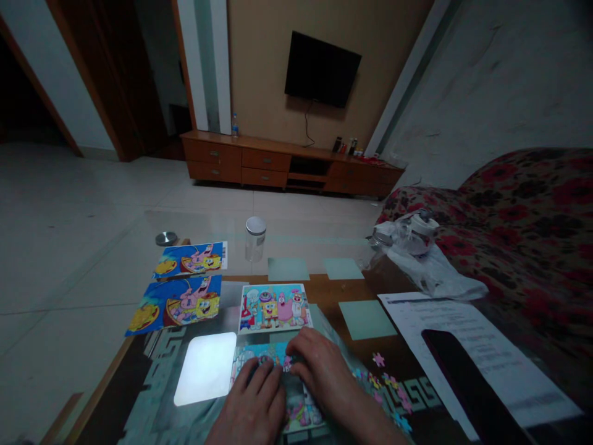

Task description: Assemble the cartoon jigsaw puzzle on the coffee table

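Note:
A partly assembled jigsaw puzzle lies on the glass table in front of me, with its light-blue upper rows and a pink and green lower part showing. My left hand rests flat on its left side, fingers stretched out and covering some of it. At the upper right edge of the puzzle, my right hand has thumb and fingertips bent together on a small puzzle piece, mostly hidden by the fingers. Just beyond the hands is a cartoon reference picture card. Loose jigsaw pieces are scattered right of my right wrist.
Left are a bright white panel and two blue cartoon pictures. A lidded clear jar and a metal lid stand farther back. To the right are printed sheets, a black phone and a plastic bag.

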Motion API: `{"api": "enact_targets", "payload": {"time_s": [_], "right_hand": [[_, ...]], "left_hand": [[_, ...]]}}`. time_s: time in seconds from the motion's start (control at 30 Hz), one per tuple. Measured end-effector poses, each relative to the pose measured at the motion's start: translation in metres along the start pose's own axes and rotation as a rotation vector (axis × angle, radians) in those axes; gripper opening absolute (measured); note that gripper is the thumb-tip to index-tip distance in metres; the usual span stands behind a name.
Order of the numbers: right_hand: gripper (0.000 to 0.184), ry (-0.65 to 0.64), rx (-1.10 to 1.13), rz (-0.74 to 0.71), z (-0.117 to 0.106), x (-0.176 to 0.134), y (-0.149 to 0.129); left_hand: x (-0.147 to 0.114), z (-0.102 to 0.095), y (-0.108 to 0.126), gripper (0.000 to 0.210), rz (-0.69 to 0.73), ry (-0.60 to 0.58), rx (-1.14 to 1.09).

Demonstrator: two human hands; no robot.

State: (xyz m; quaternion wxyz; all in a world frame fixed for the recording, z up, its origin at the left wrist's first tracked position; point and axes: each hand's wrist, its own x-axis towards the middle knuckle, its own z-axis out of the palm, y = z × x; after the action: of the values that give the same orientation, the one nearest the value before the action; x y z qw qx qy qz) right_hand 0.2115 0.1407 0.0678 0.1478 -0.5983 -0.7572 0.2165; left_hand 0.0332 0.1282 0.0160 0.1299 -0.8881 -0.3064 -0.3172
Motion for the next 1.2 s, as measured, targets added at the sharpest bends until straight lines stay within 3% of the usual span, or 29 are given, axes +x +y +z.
{"api": "enact_targets", "payload": {"time_s": [0.17, 0.37, 0.47, 0.57, 0.77, 0.87, 0.97, 1.07, 1.17, 1.2], "right_hand": [[0.020, 0.009, -0.032, 0.007, 0.005, -0.002, -0.002], [0.016, -0.035, -0.091, 0.056, 0.002, 0.001, -0.010], [0.015, -0.036, -0.085, 0.052, 0.002, 0.000, -0.009], [0.019, 0.022, -0.021, 0.023, 0.000, -0.003, -0.004], [0.020, 0.216, 0.122, 0.024, -0.018, -0.015, 0.011], [0.017, 0.310, 0.145, 0.078, -0.032, -0.031, 0.025], [0.017, 0.423, 0.146, 0.154, -0.045, -0.055, 0.044], [0.017, 0.518, 0.123, 0.244, -0.057, -0.088, 0.063], [0.019, 0.524, 0.097, 0.319, -0.061, -0.121, 0.077], [0.019, 0.500, 0.091, 0.336, -0.060, -0.130, 0.079]], "left_hand": [[-0.001, -0.002, -0.001, 0.020, 0.018, -0.051, -0.004], [0.003, -0.008, -0.009, 0.020, 0.150, -0.155, 0.027], [0.001, -0.004, -0.007, 0.018, 0.110, -0.160, 0.019], [0.000, -0.001, -0.004, 0.019, 0.037, -0.092, -0.010], [0.003, -0.007, -0.010, 0.026, 0.091, -0.073, 0.025], [0.002, -0.004, -0.009, 0.026, 0.146, -0.078, 0.031], [-0.003, 0.007, 0.000, 0.037, 0.036, 0.062, -0.060], [-0.009, 0.013, 0.004, 0.039, -0.037, 0.101, -0.181], [-0.015, 0.010, -0.004, 0.041, 0.081, 0.133, -0.228], [-0.016, 0.008, -0.008, 0.038, 0.253, 0.058, -0.202]]}}
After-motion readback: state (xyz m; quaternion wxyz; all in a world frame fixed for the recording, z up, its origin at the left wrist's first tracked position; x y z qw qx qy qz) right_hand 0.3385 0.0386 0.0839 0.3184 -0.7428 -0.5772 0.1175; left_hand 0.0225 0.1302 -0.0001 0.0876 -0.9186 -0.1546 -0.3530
